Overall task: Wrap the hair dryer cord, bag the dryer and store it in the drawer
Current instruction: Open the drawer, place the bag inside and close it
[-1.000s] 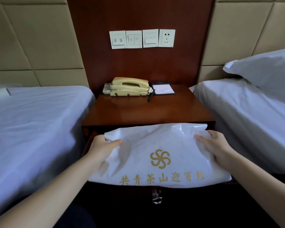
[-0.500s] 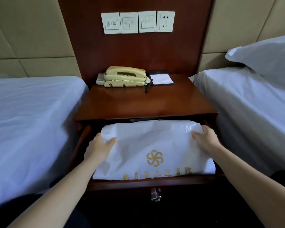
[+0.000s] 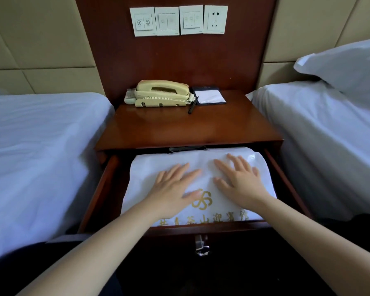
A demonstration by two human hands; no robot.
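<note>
A white bag [image 3: 150, 167] with a gold emblem and gold lettering lies flat inside the open wooden drawer [image 3: 98, 184] of the nightstand. The hair dryer itself is hidden inside the bag. My left hand [image 3: 175, 186] rests flat on the bag's middle left, fingers straight and spread. My right hand [image 3: 239, 178] lies flat on the bag's right half, fingers spread too. A dark strap or cord end [image 3: 186, 149] shows at the bag's far edge under the tabletop.
The nightstand top [image 3: 179, 129] carries a beige telephone [image 3: 160, 94], a notepad [image 3: 210, 96] and a pen [image 3: 192, 105]. White beds [image 3: 36, 146] flank it left and right [image 3: 329, 135]. A metal drawer handle [image 3: 201, 245] hangs at the front. Wall switches [image 3: 177, 20] sit above.
The bag went down from the drawer's front edge into the drawer. Both hands let go of its sides and now lie flat on top of it.
</note>
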